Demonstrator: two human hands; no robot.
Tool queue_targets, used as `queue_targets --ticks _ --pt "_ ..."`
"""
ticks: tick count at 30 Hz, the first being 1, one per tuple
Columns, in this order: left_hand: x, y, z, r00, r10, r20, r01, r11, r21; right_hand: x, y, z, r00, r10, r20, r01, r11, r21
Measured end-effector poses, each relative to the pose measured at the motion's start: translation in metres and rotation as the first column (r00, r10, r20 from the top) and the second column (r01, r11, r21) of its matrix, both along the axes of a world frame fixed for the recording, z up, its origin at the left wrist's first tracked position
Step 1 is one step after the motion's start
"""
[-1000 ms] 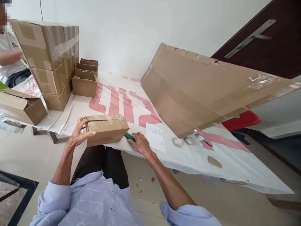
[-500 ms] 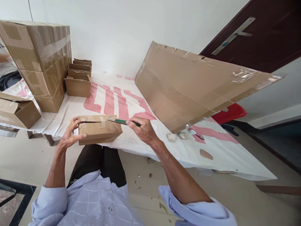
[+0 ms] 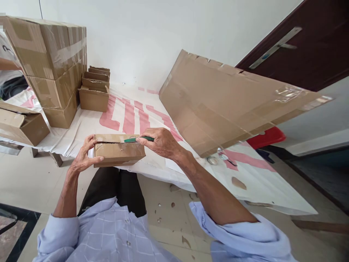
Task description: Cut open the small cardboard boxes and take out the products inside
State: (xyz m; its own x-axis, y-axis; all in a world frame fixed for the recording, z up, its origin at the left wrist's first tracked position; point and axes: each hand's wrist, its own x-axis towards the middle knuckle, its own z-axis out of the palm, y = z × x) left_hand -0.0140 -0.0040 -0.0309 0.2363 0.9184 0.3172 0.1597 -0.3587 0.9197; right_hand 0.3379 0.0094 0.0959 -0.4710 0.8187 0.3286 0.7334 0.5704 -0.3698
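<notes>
A small cardboard box [image 3: 120,152] sits at the table's front edge, with a dark slit running along its top front edge. My left hand [image 3: 85,155] grips the box's left end, thumb on the front face and fingers on the far side. In my right hand [image 3: 160,142] is a utility knife with a green handle [image 3: 132,139], held nearly level over the right part of the slit. Its tip points left, and I cannot make out how deep the blade sits.
Taped cartons [image 3: 50,69] are stacked at the left, beside several open small boxes [image 3: 94,99]. Another box [image 3: 24,123] lies at the far left. A large cardboard sheet [image 3: 218,102] leans at the right, near a tape roll [image 3: 212,160]. A person's arm [image 3: 9,64] shows behind the stack.
My right hand and the utility knife have moved slightly left along the slit. My left hand keeps its hold on the box. The view has shifted a little.
</notes>
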Motion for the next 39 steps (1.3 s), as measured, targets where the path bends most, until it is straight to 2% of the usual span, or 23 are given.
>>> queue_targets --ticks 9,14,17,19,21,24,26,28,29,30,32,36,39 --pt "0.0 0.002 -0.002 1.0 0.013 -0.018 -0.012 1.0 0.014 -0.009 0.01 0.006 0.983 -0.014 0.185 0.0 0.997 0.077" --pt "-0.002 0.003 -0.003 1.0 0.02 -0.02 -0.02 1.0 -0.009 0.03 0.013 0.007 0.971 -0.102 0.216 0.08 0.991 0.11" --pt "-0.004 0.002 0.0 0.999 0.009 -0.05 -0.009 1.0 -0.007 0.062 0.013 -0.002 0.99 -0.139 0.032 0.135 0.986 0.102" --pt "-0.005 0.002 0.003 0.998 -0.002 -0.065 0.003 1.0 0.003 0.076 0.014 -0.02 0.968 -0.193 -0.158 0.208 0.974 0.086" --pt "-0.005 0.002 0.006 0.997 -0.001 -0.074 0.002 1.0 0.011 0.082 0.014 -0.052 0.913 -0.298 -0.279 0.317 0.948 0.025" --pt "-0.006 0.002 0.011 0.995 -0.007 -0.103 0.009 1.0 0.02 0.074 0.012 -0.117 0.816 -0.522 -0.248 0.503 0.853 -0.141" --pt "-0.007 0.002 0.015 0.992 -0.019 -0.125 0.021 1.0 0.017 0.064 0.01 -0.158 0.766 -0.618 -0.179 0.58 0.784 -0.221" --pt "-0.008 0.002 0.018 0.989 -0.029 -0.143 0.029 1.0 0.004 0.056 0.008 -0.187 0.757 -0.633 -0.163 0.59 0.768 -0.249" --pt "-0.008 0.002 0.019 0.988 -0.032 -0.15 0.032 0.999 -0.004 0.053 0.008 -0.195 0.761 -0.623 -0.181 0.577 0.777 -0.25" --pt "-0.008 0.003 0.02 0.987 -0.034 -0.155 0.032 0.999 -0.012 0.052 0.009 -0.198 0.765 -0.606 -0.219 0.558 0.793 -0.245" --pt "-0.008 0.005 0.021 0.987 -0.034 -0.157 0.03 0.999 -0.025 0.052 0.013 -0.192 0.762 -0.551 -0.34 0.503 0.835 -0.223" --pt "-0.01 0.011 0.019 0.987 -0.037 -0.155 0.031 0.999 -0.039 0.05 0.027 -0.154 0.74 -0.367 -0.564 0.32 0.929 -0.185" --pt "-0.012 0.014 0.018 0.989 -0.055 -0.138 0.049 0.998 -0.05 0.035 0.035 -0.127 0.711 -0.272 -0.648 0.174 0.962 -0.212"
